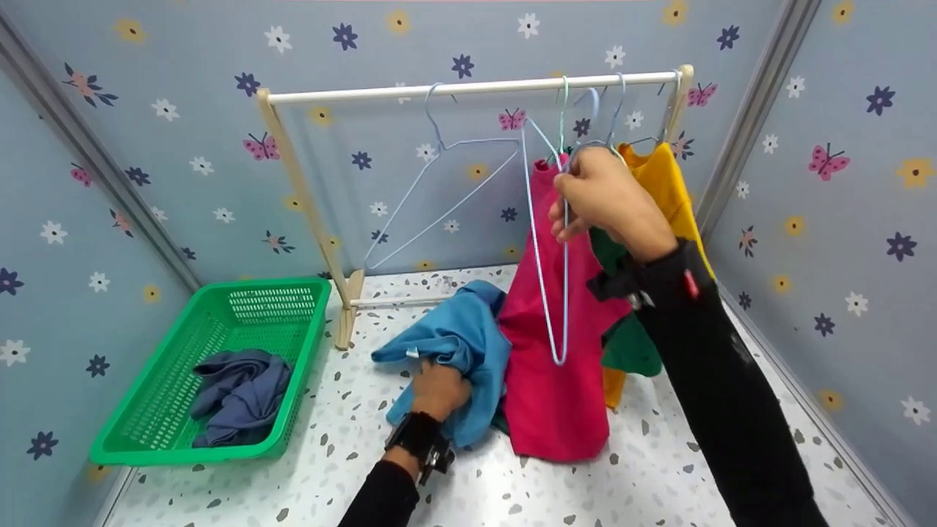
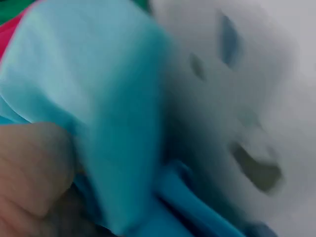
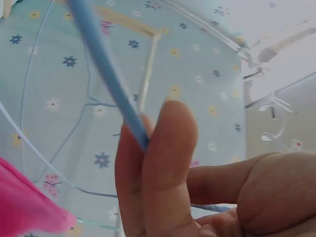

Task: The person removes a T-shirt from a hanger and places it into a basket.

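Note:
My right hand (image 1: 607, 194) pinches a light blue clothes hanger (image 1: 538, 256), held up in front of the rack and turned nearly edge-on. In the right wrist view, its blue wire (image 3: 106, 64) passes between my fingertips (image 3: 170, 128). Down on the speckled surface, my left hand (image 1: 439, 391) grips a crumpled blue shirt (image 1: 476, 322) with a small white label. Folds of the cloth hide those fingertips. The left wrist view is blurred, with the blue cloth (image 2: 118, 98) beside the curled hand (image 2: 34, 173).
A white rail (image 1: 351, 95) on wooden posts carries another blue hanger (image 1: 410, 197) without clothes. Pink (image 1: 549, 388), green (image 1: 633, 351) and yellow (image 1: 670, 183) garments hang at its right. A green basket (image 1: 307, 322) at left holds a dark blue garment (image 1: 245, 399). Patterned walls stand around.

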Demonstrator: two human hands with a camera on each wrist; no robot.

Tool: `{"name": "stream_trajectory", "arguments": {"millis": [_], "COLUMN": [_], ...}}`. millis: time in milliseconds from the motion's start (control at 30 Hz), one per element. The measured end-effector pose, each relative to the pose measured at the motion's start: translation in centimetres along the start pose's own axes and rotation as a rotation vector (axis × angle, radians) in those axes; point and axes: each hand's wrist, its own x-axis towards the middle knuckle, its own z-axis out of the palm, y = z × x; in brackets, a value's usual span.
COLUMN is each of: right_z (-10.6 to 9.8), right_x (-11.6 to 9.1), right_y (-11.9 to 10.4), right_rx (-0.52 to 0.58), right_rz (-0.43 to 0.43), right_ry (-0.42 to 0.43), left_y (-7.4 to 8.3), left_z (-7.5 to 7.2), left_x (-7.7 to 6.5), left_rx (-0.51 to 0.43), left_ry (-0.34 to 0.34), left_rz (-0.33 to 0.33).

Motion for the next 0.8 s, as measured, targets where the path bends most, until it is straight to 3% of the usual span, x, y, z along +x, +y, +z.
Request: {"name": "stream_trajectory", "arguments": {"millis": [133,167,233,300,367,433,500,600,800], "right_z": [0.2,0.3,0.4,0.5,0.8,1.1,1.4,1.8,2.5], "right_x": [3.1,3.8,5.2,6.5,7.8,9.0,10.1,11.4,12.3], "right_y": [-1.3,-1.7,-2.5,-3.2,-3.7,-3.9,-3.8,-3.2,-2.4], "right_rx": [0.028,0.04,0.071,0.123,0.176,0.225,0.269,0.323,0.302], "right_rz": [0.081,0.096,0.115,0.131,0.139,0.137,0.129,0.12,0.116], "right_ry": [-0.034,-0.041,-0.043,-0.035,-0.02,0.003,0.025,0.043,0.056], "left_y": [1.0,1.3,1.9,2.4,2.7,2.8,2.8,2.5,1.3], "left_z": [-1.9,-2.4,-3.1,-3.4,-3.3,-2.9,-2.3,-1.1,0.7], "left_x": [-0.4,-0.5,-0.6,-0.4,-0.2,0.1,0.4,0.7,0.9], "left_rx": [0.059,0.062,0.033,-0.04,-0.143,-0.224,-0.301,-0.333,-0.158], "left_ry": [-0.044,-0.041,-0.003,0.059,0.102,0.091,0.043,-0.019,0.011], "left_rz": [-0.231,-0.262,-0.261,-0.176,-0.034,0.1,0.19,0.236,0.284]}}
